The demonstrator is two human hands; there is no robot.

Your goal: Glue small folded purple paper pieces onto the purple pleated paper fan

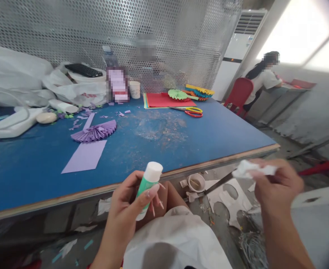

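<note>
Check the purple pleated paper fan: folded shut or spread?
The purple paper fan is spread: its pleats splay out into a wide arc on the blue table.

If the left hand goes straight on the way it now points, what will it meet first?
Most likely the front edge of the blue table, ahead of the left hand and its white-capped tube. It might pass above instead; depth is unclear.

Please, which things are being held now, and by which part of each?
The left hand holds a green tube by its body, below the white cap. The right hand pinches a crumpled white scrap; blur hides exactly where.
</note>
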